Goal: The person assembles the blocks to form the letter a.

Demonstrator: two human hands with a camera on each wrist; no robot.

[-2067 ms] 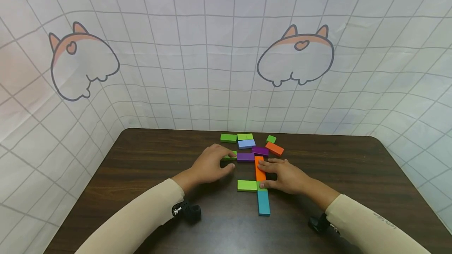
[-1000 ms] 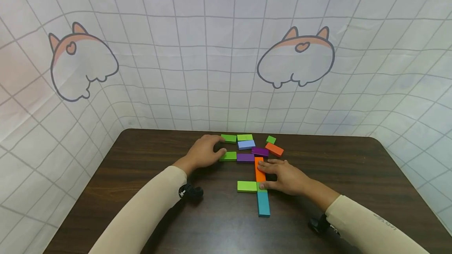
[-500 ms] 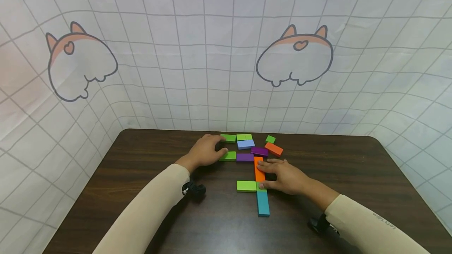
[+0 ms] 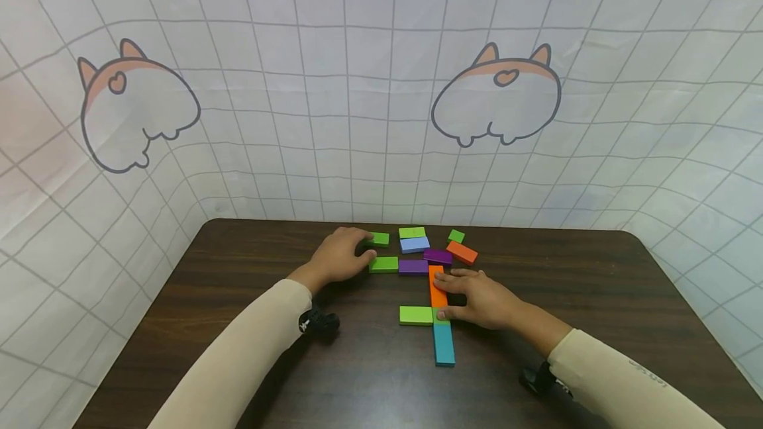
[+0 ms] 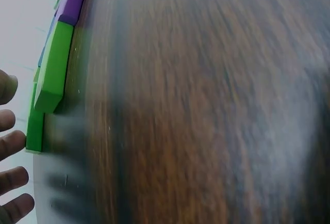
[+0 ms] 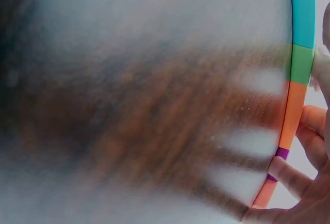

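Note:
In the head view my left hand (image 4: 338, 255) is at the left end of the block group, its fingertips on a green block (image 4: 379, 239) at the back. Its thumb is near a second green block (image 4: 383, 265), which lies end to end with a purple block (image 4: 413, 267). The left wrist view shows the left fingers (image 5: 11, 145) spread beside the blocks. My right hand (image 4: 484, 299) rests spread on the column, fingers on the orange block (image 4: 438, 278) and thumb at the small green block (image 4: 440, 314). Below that lies a teal block (image 4: 444, 345).
A lime block (image 4: 416, 315) sits left of the column. Behind are a light blue block (image 4: 414, 245), another lime block (image 4: 411, 232), a dark purple block (image 4: 438, 256), an orange-red block (image 4: 461, 252) and a small green block (image 4: 456, 236). A patterned curtain (image 4: 357, 118) rises behind the table.
My left hand has moved back and left from the front green block to the rear one. That rear block has slid left and slightly nearer. My right hand stays in place.

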